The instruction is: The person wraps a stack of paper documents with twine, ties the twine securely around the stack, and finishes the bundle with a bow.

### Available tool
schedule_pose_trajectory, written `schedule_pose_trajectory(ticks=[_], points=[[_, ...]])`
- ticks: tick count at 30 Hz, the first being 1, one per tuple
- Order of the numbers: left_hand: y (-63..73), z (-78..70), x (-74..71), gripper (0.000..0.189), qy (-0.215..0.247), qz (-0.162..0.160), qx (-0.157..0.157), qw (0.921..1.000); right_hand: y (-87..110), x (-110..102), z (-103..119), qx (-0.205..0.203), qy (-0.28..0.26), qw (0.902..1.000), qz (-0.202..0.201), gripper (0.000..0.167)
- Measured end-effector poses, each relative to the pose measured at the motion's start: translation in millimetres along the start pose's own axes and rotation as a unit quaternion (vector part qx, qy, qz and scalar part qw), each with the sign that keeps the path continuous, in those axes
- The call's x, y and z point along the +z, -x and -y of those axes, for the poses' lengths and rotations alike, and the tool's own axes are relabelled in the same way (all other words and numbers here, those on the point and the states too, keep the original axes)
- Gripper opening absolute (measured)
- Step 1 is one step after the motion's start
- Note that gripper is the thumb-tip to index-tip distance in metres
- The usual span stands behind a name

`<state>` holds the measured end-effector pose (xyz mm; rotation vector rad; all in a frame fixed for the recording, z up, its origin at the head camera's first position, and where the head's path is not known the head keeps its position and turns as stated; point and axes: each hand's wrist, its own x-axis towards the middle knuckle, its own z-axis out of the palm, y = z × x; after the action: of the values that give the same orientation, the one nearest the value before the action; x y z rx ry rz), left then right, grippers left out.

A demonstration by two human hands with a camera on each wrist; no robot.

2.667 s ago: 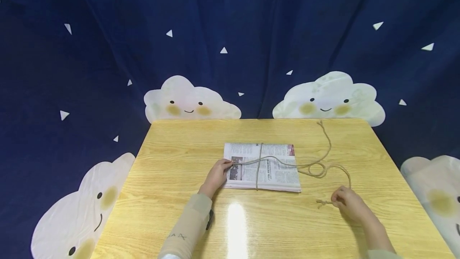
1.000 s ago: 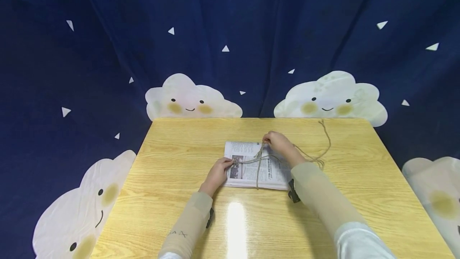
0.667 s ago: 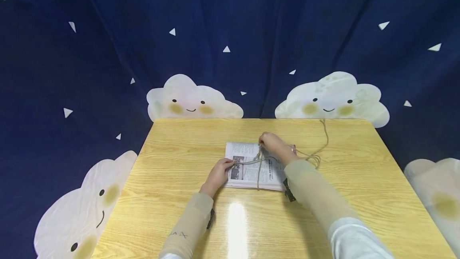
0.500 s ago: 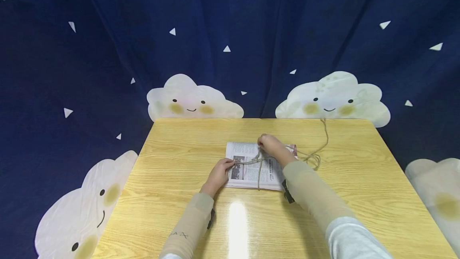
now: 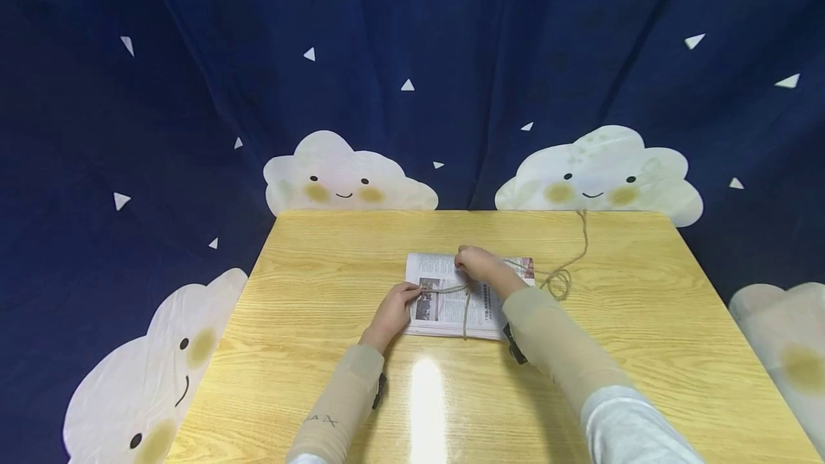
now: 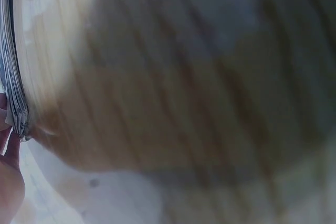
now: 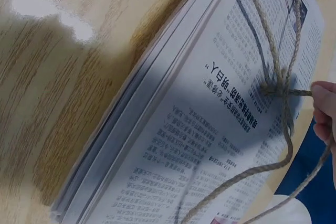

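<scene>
A folded stack of newspapers (image 5: 486, 317) lies on the table, with brown twine (image 7: 236, 179) crossing its top both ways. At the stack's left edge, my left hand (image 5: 392, 312) pinches one stretch of twine; the left wrist view shows only part of this hand (image 6: 11, 182) beside the newspaper edges (image 6: 10, 61). My right hand (image 5: 482, 264) is over the back middle of the stack. In the right wrist view, the right fingers (image 7: 324, 100) pinch the twine close to where the strands cross, and a short frayed end lies on the paper by the crossing.
Loose twine (image 5: 559, 283) loops on the wooden table (image 5: 644, 349) to the right of the stack and trails to the back edge. A dark blue curtain (image 5: 361, 34) with white clouds hangs behind the table.
My right hand has come from the table right of the stack to the twine crossing, then shifted slightly left and nearer. The loose twine's loop has drawn in. My left hand stays put.
</scene>
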<state>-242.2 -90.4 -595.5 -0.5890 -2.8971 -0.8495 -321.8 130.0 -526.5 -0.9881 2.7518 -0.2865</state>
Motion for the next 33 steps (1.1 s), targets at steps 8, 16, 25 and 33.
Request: schedule_pose_trajectory(ticks=[8,16,25,33], points=[[0.2,-1.5,-0.6,0.036,0.001,-0.006,0.006,1.0000,3.6,0.1,7.7,0.026,-0.027,0.9979,0.054,0.011],[0.8,-1.0,-0.3,0.037,0.005,-0.004,0.001,1.0000,5.9,5.7,8.1,0.014,-0.013,0.9983,0.054,0.015],[-0.9,-2.4,-1.3,0.039,0.004,-0.006,0.006,1.0000,17.9,8.1,8.3,0.031,-0.052,0.9962,-0.063,0.013],[-0.1,-2.2,0.2,0.039,0.009,-0.002,0.000,1.0000,54.6,14.2,30.5,0.206,-0.183,0.9452,-0.176,0.017]])
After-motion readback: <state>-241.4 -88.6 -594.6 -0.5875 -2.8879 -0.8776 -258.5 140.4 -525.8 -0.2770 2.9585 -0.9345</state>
